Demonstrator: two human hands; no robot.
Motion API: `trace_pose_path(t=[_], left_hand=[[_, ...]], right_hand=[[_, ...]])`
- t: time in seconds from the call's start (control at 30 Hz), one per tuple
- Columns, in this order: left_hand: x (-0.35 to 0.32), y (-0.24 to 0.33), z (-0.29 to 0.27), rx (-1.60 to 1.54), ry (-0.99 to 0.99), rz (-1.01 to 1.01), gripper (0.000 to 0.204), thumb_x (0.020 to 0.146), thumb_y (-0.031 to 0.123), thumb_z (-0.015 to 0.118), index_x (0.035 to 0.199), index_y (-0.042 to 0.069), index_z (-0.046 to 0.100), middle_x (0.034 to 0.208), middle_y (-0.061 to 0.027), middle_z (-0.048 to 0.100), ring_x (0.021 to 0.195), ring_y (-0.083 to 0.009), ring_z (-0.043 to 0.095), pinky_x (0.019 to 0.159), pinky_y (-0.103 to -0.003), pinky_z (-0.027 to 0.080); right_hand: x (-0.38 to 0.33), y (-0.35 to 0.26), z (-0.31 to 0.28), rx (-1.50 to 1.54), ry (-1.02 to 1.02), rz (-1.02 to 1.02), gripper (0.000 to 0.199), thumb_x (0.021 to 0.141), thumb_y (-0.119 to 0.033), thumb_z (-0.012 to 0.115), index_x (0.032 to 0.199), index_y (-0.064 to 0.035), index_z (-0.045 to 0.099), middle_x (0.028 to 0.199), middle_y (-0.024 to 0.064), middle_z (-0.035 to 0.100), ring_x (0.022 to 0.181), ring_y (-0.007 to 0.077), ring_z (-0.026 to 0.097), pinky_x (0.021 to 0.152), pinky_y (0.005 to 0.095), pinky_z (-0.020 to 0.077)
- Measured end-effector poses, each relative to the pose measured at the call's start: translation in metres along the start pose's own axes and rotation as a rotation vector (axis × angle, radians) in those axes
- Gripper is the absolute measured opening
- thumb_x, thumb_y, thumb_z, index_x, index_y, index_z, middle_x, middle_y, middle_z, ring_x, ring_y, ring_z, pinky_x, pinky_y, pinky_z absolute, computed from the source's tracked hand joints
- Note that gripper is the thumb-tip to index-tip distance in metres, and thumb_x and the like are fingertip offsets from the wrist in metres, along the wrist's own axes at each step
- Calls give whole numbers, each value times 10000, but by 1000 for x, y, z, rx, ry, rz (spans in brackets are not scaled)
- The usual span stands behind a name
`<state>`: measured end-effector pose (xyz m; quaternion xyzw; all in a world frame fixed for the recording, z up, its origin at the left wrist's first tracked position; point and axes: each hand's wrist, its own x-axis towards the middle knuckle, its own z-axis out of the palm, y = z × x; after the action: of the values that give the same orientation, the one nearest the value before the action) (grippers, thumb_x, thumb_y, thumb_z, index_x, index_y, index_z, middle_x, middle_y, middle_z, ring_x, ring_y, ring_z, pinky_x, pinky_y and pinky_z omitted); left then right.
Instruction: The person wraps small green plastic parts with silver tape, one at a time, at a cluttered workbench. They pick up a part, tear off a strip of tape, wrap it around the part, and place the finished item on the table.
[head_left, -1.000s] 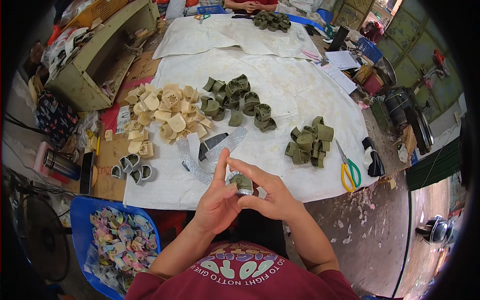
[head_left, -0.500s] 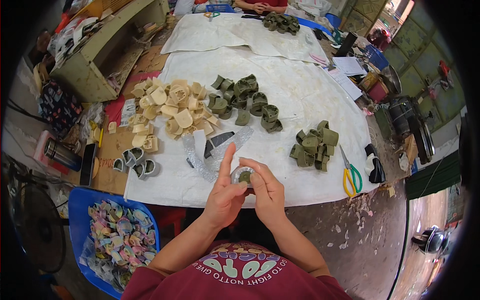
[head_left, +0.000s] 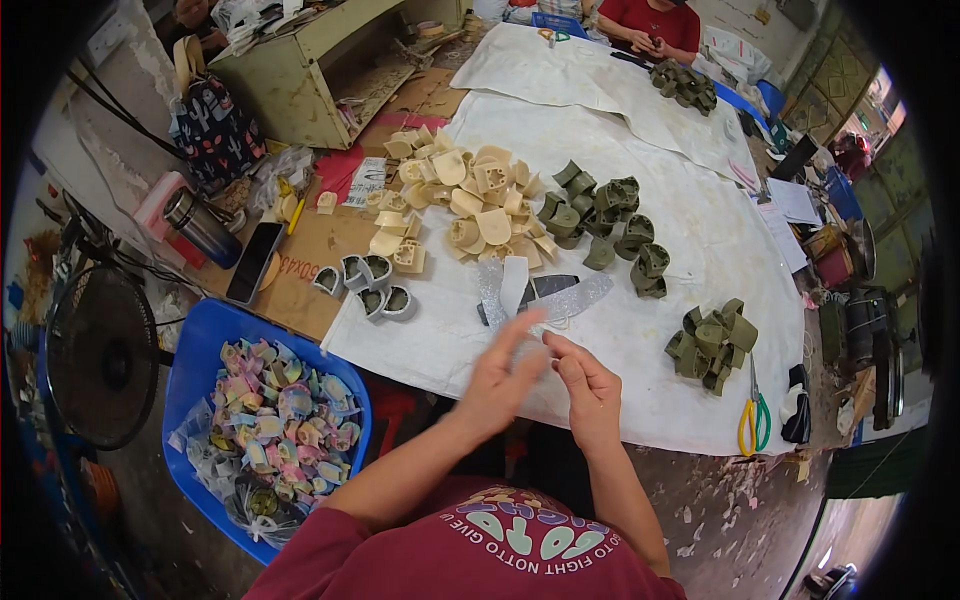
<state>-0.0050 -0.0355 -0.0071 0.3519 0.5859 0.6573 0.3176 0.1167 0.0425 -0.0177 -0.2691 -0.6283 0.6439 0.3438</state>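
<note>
My left hand (head_left: 500,378) is blurred by motion, fingers stretched forward and thumb apart, with nothing visible in it. Close on its right, my right hand (head_left: 590,392) has curled fingers with the thumb pressed against them; what they hold, if anything, is hidden. Just beyond the hands lie silvery glitter strips (head_left: 580,300), a white strip (head_left: 514,284) and a dark strip (head_left: 553,287). Farther off are a heap of cream moulded pieces (head_left: 492,226) and olive-green curved pieces (head_left: 615,195). Several green pieces wrapped in silver-grey (head_left: 398,303) stand at the left.
Scissors (head_left: 755,420) with yellow and green handles lie at the right edge, near another olive-green pile (head_left: 712,340). A blue basket (head_left: 190,340) of pastel pieces stands at lower left, beside a fan (head_left: 100,360). Another person (head_left: 660,30) sits at the table's far end.
My view has swung left, so the table appears shifted right. My hands have drawn apart; the round glitter-wrapped green piece seen between them earlier no longer shows there.
</note>
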Motion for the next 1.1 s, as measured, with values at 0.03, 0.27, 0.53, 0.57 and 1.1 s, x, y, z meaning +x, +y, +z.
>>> trace_pose_path(t=[0.03, 0.27, 0.53, 0.57, 1.1], left_hand=[[1, -8, -21, 256, 88, 201, 263, 959, 145, 464, 1180, 47, 569, 1252, -137, 504, 1252, -251, 443, 1010, -385, 389], [5, -46, -194, 857, 797, 268, 552, 867, 105, 595, 1371, -14, 402, 1200, -220, 534, 1095, -355, 523, 969, -405, 382], [22, -63, -191, 994, 875, 225, 636, 800, 116, 644, 1376, 8, 399, 1263, -266, 484, 1198, -436, 437, 1029, -489, 328], [21, -69, -198, 977, 845, 245, 641, 792, 109, 641, 1377, 8, 398, 1285, -269, 472, 1220, -435, 421, 1043, -491, 317], [56, -69, -268, 1217, 545, 134, 623, 769, 131, 589, 1374, 104, 442, 1498, -140, 312, 1373, -354, 292, 1102, -537, 197]], right_hand=[[1, 1, -2, -101, 13, -65, 249, 931, -133, 583, 1145, -18, 638, 1122, 104, 653, 1065, 189, 590, 914, 312, 453], [-5, 20, -28, -650, 171, -273, 292, 829, -159, 691, 1091, -34, 652, 1090, 153, 649, 1024, 308, 601, 903, 377, 442], [50, 35, 29, -960, 87, -427, 285, 772, -265, 728, 967, -69, 659, 991, 72, 639, 1035, 251, 526, 869, 409, 367], [54, 41, 31, -960, 67, -428, 252, 772, -245, 722, 939, -68, 657, 978, 66, 638, 1027, 250, 529, 861, 409, 368], [43, 43, 2, -818, 85, -413, 157, 742, -112, 722, 838, -36, 624, 980, 99, 653, 986, 271, 569, 852, 395, 386]])
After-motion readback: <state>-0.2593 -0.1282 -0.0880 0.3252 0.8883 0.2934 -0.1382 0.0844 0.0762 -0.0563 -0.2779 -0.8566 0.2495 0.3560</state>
